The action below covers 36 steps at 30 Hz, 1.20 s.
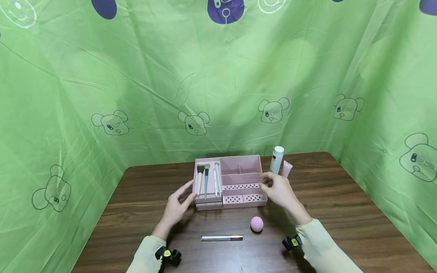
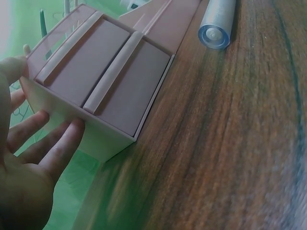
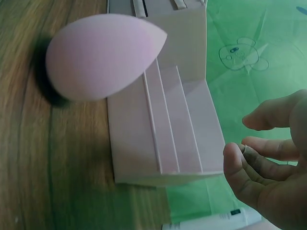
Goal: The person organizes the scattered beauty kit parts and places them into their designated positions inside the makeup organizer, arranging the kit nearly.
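Note:
A pink desktop organizer (image 1: pixel 240 178) stands on the table, with makeup brushes (image 1: pixel 206 176) lying in its left top tray. My left hand (image 1: pixel 175 208) touches its left side; in the left wrist view the extended fingers (image 2: pixel 62 143) rest against the side wall, by the two drawers (image 2: pixel 91 57). Beside the organizer's right wall is my right hand (image 1: pixel 280 189), its fingers loosely bent and nothing between them. In the right wrist view that hand (image 3: pixel 268 163) appears apart from the organizer (image 3: pixel 129 139). A pink makeup sponge (image 1: pixel 257 224) and a silver, pen-like tube (image 1: pixel 222 237) lie in front.
Behind the right hand stand a white bottle (image 1: pixel 277 159) and a small pink tube (image 1: pixel 286 168). A green cloth (image 1: pixel 232 125) with bear drawings hangs around the wooden table (image 1: pixel 136 212). The organizer's right part has several open compartments.

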{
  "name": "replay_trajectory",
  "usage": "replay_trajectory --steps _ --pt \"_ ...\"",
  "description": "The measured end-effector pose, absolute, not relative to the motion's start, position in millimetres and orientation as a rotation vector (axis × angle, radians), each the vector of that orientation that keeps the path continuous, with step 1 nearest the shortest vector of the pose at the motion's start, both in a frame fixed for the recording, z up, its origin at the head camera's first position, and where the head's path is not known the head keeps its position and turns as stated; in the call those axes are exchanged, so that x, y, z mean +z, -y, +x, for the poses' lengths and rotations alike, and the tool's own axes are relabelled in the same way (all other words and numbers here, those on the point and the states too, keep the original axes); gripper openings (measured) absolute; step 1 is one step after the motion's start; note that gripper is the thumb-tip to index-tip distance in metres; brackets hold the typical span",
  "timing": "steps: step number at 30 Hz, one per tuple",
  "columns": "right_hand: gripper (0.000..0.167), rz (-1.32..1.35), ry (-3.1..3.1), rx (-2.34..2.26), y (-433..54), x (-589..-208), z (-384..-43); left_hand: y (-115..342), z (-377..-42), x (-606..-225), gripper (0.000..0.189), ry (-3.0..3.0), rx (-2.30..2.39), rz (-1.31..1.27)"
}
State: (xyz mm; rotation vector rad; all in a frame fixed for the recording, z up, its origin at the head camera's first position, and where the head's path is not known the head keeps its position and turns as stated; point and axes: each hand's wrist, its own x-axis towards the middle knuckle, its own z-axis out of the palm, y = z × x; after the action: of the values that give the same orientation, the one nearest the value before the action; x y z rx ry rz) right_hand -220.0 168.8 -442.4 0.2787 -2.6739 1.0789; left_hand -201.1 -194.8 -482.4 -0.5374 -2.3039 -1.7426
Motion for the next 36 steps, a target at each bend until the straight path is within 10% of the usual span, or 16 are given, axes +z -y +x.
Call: replay_trajectory --steps 36 --pt "0.027 0.113 2.761 0.922 -232 -466 -206 196 -202 -481 0.047 2.292 -1.672 -0.605"
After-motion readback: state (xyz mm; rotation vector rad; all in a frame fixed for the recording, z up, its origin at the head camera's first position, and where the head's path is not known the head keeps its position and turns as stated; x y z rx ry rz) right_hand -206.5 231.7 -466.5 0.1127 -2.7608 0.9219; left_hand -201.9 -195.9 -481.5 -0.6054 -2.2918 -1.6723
